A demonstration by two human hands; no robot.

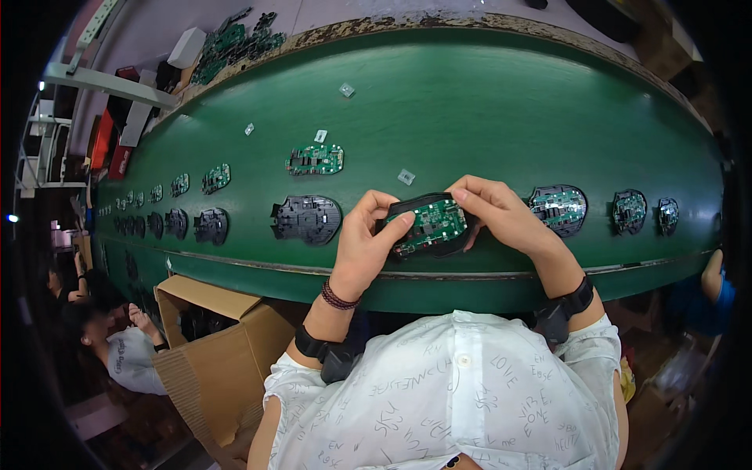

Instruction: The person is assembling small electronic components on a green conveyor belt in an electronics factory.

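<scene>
Between my two hands, just above the near edge of the green work surface, is a black plastic housing [462,244] with a green circuit board [435,223] lying in it. My left hand [372,231] grips its left side, the thumb pressing on the board. My right hand [497,210] holds the upper right corner, fingers curled around the rim. To the left lies a bare black housing [307,219], and beyond it a loose green board [315,160]. Right of my right hand rests another housing fitted with a board [558,209].
Rows of boards [179,184] and housings [211,225] run leftward along the green surface [486,102]. More fitted housings [629,211] lie right. Small clear packets [347,91] are scattered beyond. An open cardboard box [211,368] stands near left; a person [129,352] sits behind it.
</scene>
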